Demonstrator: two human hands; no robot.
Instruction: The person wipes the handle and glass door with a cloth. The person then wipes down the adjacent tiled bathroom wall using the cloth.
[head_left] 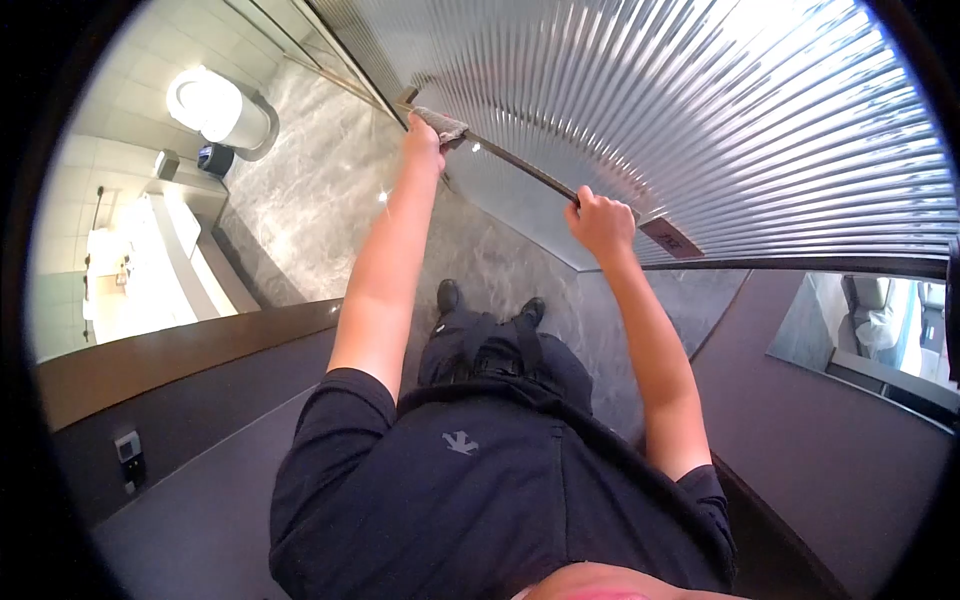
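Far left, wall fitting (129,452) on dark wall. Past it, black bin (213,160) on floor just beside white toilet (222,108). Left hand (427,143), fingers closed, gripping grey cloth (440,124), which lies against upper-left end of long metal handle (530,169). Handle runs across ribbed glass door (650,110). Right hand (603,224) curled round handle's other end, fist-like. Just right, small dark plaque (670,238) near door's lower edge.
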